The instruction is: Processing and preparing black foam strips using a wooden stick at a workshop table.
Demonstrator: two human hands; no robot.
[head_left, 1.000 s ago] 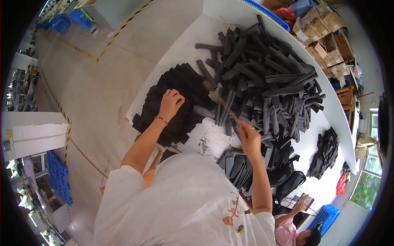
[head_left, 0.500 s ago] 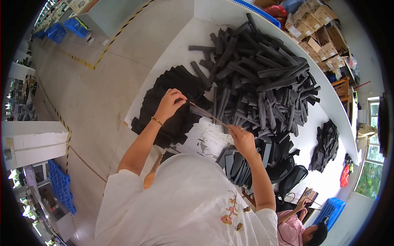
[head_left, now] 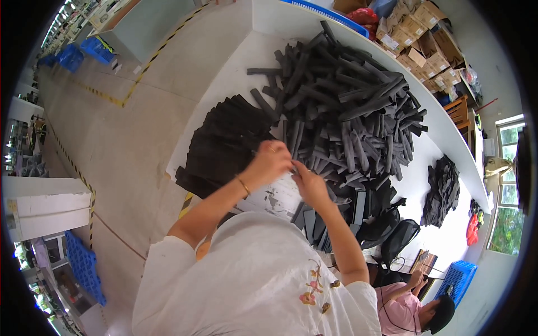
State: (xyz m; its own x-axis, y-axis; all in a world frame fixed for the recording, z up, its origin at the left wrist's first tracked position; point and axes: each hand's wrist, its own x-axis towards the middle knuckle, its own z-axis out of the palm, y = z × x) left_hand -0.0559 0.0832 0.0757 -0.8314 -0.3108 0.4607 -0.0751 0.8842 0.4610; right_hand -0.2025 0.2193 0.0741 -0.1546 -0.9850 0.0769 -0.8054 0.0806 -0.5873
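Head view: your left hand (head_left: 270, 163) and right hand (head_left: 310, 187) meet over the near edge of the white table (head_left: 235, 73), fingertips touching. The fingers of both hands curl in and press together where the hands join; whatever they pinch there is too small and too hidden to tell. A thin bracelet (head_left: 242, 185) circles your left wrist.

Just below your hands lies a pale sheet (head_left: 274, 197) with dark marks, flat on the table at its near edge. To the left of your left hand a stack of flat black pieces (head_left: 224, 147) fans out toward the table's near left corner, part of it hanging over the edge. Beyond your hands a big heap of dark grey foam strips (head_left: 344, 112) covers the middle of the table, strips lying crossed at every angle. More dark pieces (head_left: 314, 224) stand close to your right forearm at the near edge. A smaller black pile (head_left: 443, 187) sits well apart, toward the table's right end.

Cardboard boxes (head_left: 417, 33) line the far side behind the table. At the lower right another person in a pink top (head_left: 406, 311) sits near a blue crate (head_left: 454, 277). A second blue crate (head_left: 84, 269) stands on the floor at the left.
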